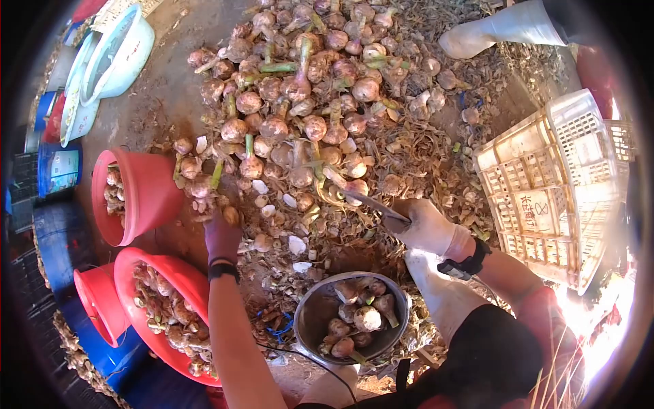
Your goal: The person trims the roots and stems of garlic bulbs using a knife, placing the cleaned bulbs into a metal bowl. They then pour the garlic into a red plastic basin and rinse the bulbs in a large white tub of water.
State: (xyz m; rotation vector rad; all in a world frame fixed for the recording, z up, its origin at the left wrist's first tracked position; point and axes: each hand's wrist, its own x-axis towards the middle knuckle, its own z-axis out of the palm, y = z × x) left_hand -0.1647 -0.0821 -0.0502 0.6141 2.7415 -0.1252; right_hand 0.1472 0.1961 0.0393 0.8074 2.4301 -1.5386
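Note:
My left hand, in a dark purple glove, is at the left edge of the garlic heap, its fingers closed about a garlic bulb. More bulbs with cut stems lie just beyond it. In a pale glove, my right hand grips a knife whose blade points left toward the heap. Close to the blade's tip is a garlic bulb with its stem on. Between my legs stands a grey bowl with several trimmed bulbs in it.
A large garlic heap covers the ground ahead. At left are a pink bucket and a red basin, both with garlic, and pale blue basins. A plastic crate stands right, near another person's boot.

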